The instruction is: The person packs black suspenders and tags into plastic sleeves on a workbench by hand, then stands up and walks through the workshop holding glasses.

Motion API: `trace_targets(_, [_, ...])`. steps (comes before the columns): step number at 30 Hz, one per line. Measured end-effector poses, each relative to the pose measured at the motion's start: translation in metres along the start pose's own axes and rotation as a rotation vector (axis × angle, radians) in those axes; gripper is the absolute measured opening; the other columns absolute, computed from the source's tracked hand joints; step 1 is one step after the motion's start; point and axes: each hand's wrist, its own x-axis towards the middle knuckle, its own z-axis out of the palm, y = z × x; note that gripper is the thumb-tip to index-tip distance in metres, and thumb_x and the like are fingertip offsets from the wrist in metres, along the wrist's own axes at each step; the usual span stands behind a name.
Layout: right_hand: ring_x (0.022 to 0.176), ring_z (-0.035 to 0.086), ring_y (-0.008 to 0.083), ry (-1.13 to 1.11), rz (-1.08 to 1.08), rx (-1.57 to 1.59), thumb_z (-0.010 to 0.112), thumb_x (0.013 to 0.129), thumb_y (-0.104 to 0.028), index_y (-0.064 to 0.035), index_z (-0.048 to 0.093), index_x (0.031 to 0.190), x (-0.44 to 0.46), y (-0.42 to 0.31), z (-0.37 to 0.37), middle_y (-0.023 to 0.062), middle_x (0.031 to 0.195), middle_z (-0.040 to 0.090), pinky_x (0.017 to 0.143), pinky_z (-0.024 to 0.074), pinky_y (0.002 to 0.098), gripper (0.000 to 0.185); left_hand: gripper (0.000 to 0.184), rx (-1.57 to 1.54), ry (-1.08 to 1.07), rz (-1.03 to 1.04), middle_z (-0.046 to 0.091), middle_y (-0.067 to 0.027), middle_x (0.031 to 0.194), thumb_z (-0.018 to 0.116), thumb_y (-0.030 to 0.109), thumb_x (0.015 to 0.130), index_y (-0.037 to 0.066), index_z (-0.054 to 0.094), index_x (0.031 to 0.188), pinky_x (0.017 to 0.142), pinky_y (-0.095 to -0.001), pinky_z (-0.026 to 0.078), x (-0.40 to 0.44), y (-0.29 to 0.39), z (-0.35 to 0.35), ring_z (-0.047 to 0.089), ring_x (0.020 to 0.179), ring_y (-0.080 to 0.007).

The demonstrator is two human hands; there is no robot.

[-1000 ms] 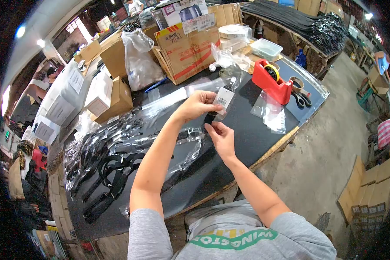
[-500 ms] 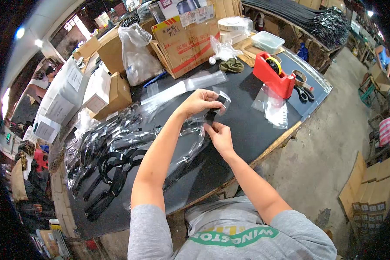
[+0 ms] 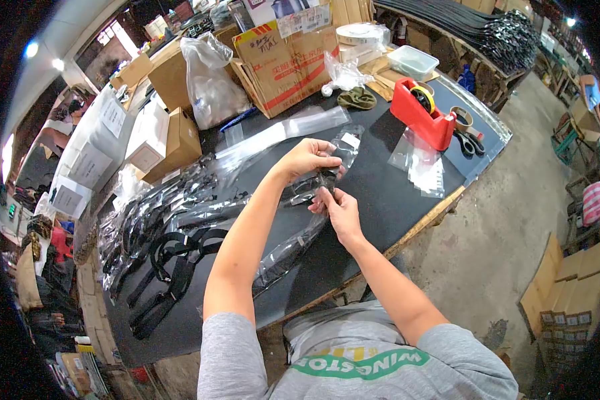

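My left hand is closed on a clear plastic bag with a black strap in it and a small white label near its top end. Just below it, my right hand pinches the same bag. The lower part of the bag trails down and left over the dark tabletop. Left of my forearm lie loose black straps with metal pieces. Behind them is a pile of bagged black straps. Flat empty plastic sleeves lie beyond my left hand.
A red tape dispenser, black scissors and small clear bags are at the right. Cardboard boxes, a filled plastic bag and a clear container stand behind. The wooden table edge runs along the right.
The white label has turned and now shows inside clear plastic beyond my left hand. The bag's lower part has shifted down and right. Both hands stay nearly in place.
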Motion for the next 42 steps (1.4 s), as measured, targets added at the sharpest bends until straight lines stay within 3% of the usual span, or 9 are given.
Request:
trace_targets(7, [0.059, 0.059, 0.0113, -0.024, 0.005, 0.129, 0.053, 0.094, -0.024, -0.0029, 0.059, 0.082, -0.002, -0.004, -0.003, 0.0041, 0.071, 0.061, 0.057, 0.0455, 0.0239, 0.025, 0.023, 0.049, -0.021, -0.011, 0.068, -0.0111, 0.092, 0.066, 0.015, 0.084, -0.001, 0.062, 0.100, 0.076, -0.0279, 0.052, 0.001, -0.007, -0.003, 0.066, 0.082, -0.0154])
trace_targets(10, [0.058, 0.058, 0.0117, 0.000, -0.034, 0.129, 0.053, 0.094, -0.023, -0.0026, 0.059, 0.081, -0.003, -0.002, -0.005, 0.0047, 0.071, 0.061, 0.056, 0.0455, 0.0240, 0.025, 0.021, 0.005, -0.016, 0.005, 0.067, -0.0038, 0.082, 0.064, 0.021, 0.087, 0.002, 0.064, 0.097, 0.065, -0.0240, 0.049, 0.005, -0.014, -0.007, 0.062, 0.070, -0.0097])
trace_targets(15, [0.057, 0.058, 0.0127, 0.043, -0.062, 0.147, 0.053, 0.094, -0.023, -0.0022, 0.059, 0.080, -0.006, -0.002, -0.004, 0.0053, 0.070, 0.060, 0.056, 0.0455, 0.0247, 0.026, 0.027, 0.087, -0.028, -0.062, 0.041, 0.0101, 0.062, 0.054, 0.035, 0.093, 0.012, 0.059, 0.079, 0.053, -0.0182, 0.033, 0.004, -0.013, -0.015, 0.037, 0.055, -0.0024])
trace_targets(19, [0.056, 0.058, 0.0130, 0.067, -0.075, 0.157, 0.054, 0.094, -0.023, -0.0023, 0.059, 0.079, -0.008, -0.003, -0.002, 0.0053, 0.070, 0.060, 0.055, 0.0453, 0.0250, 0.026, 0.027, 0.096, 0.080, -0.081, 0.041, 0.0102, 0.062, 0.055, 0.035, 0.093, 0.012, 0.059, 0.079, 0.053, -0.0189, 0.034, -0.001, -0.006, -0.013, 0.037, 0.055, -0.0025])
trace_targets(22, [0.056, 0.058, 0.0130, 0.076, -0.077, 0.158, 0.054, 0.094, -0.023, -0.0024, 0.059, 0.079, -0.009, -0.005, -0.001, 0.0052, 0.070, 0.061, 0.055, 0.0453, 0.0249, 0.026, 0.027, 0.063, -0.137, -0.079, 0.048, 0.0091, 0.064, 0.056, 0.034, 0.092, 0.010, 0.062, 0.084, 0.057, -0.0202, 0.041, 0.003, -0.010, -0.026, 0.044, 0.058, -0.0032])
trace_targets(31, [0.056, 0.059, 0.0125, 0.076, -0.083, 0.145, 0.052, 0.094, -0.022, -0.0027, 0.058, 0.079, -0.009, -0.001, -0.003, 0.0046, 0.069, 0.061, 0.055, 0.0453, 0.0244, 0.026, 0.028, 0.374, 0.036, 0.088, 0.059, 0.0055, 0.070, 0.062, 0.030, 0.089, 0.003, 0.069, 0.087, 0.059, -0.0212, 0.043, -0.004, -0.011, -0.014, 0.050, 0.064, -0.0033])
trace_targets(37, [0.057, 0.059, 0.0128, 0.026, -0.085, 0.144, 0.051, 0.095, -0.022, -0.0027, 0.059, 0.080, -0.009, -0.003, -0.005, 0.0045, 0.069, 0.061, 0.056, 0.0455, 0.0244, 0.025, 0.032, 0.323, -0.001, -0.079, 0.062, 0.0049, 0.077, 0.060, 0.031, 0.090, 0.000, 0.068, 0.090, 0.067, -0.0212, 0.045, -0.023, -0.004, -0.010, 0.052, 0.070, -0.0033])
trace_targets(40, [0.057, 0.059, 0.0129, 0.026, -0.064, 0.143, 0.051, 0.095, -0.022, -0.0027, 0.059, 0.081, -0.008, -0.005, -0.005, 0.0043, 0.069, 0.061, 0.055, 0.0453, 0.0244, 0.025, 0.029, 0.237, 0.090, -0.024, 0.064, -0.0002, 0.086, 0.064, 0.027, 0.087, -0.001, 0.066, 0.097, 0.069, -0.0232, 0.046, -0.027, -0.007, -0.016, 0.056, 0.075, -0.0061])
trace_targets(42, [0.057, 0.059, 0.0129, 0.040, -0.041, 0.145, 0.051, 0.095, -0.022, -0.0027, 0.059, 0.081, -0.007, -0.006, -0.006, 0.0041, 0.070, 0.061, 0.055, 0.0453, 0.0244, 0.025, 0.030, 0.451, 0.268, 0.267, 0.063, -0.0059, 0.100, 0.069, 0.020, 0.083, -0.002, 0.061, 0.102, 0.071, -0.0260, 0.048, -0.035, -0.004, -0.010, 0.059, 0.077, -0.0092])
